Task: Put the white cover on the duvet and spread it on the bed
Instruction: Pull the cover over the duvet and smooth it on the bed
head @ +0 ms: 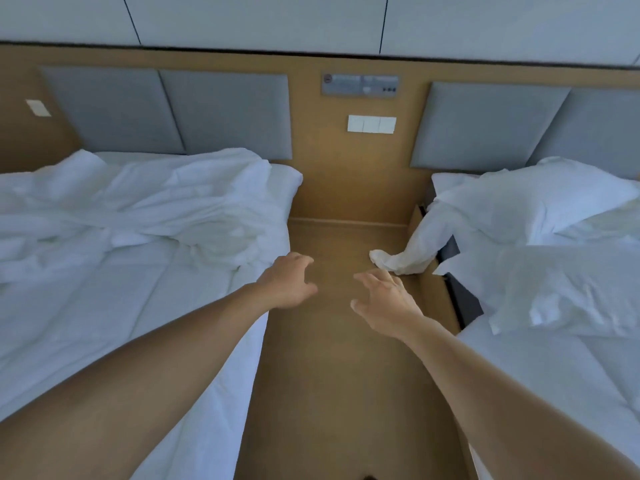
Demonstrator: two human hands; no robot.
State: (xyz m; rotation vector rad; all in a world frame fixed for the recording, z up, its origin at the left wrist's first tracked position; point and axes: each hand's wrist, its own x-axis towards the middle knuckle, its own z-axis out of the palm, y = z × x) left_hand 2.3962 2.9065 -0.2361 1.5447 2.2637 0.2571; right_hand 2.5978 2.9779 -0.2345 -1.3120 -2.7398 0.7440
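While the left hand [289,282] and right hand [384,303] hover over the floor [329,375] — fingers [365,278] apart, holding nothing, likely poised to reach — the rumpled white cover [166,206] lies heaped on the left bed [225,375].

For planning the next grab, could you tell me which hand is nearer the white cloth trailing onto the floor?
Right. The right hand is just beside the white cloth; the left hand is farther off, by the left bed.

We list a tan wood-panelled wall [349,174] under white upper panels [259,19], a left grey padded headboard [166,112], a right grey padded headboard [485,126], a white triple switch [371,124] below a grey control plate [360,85] — and a tan floor [329,375].
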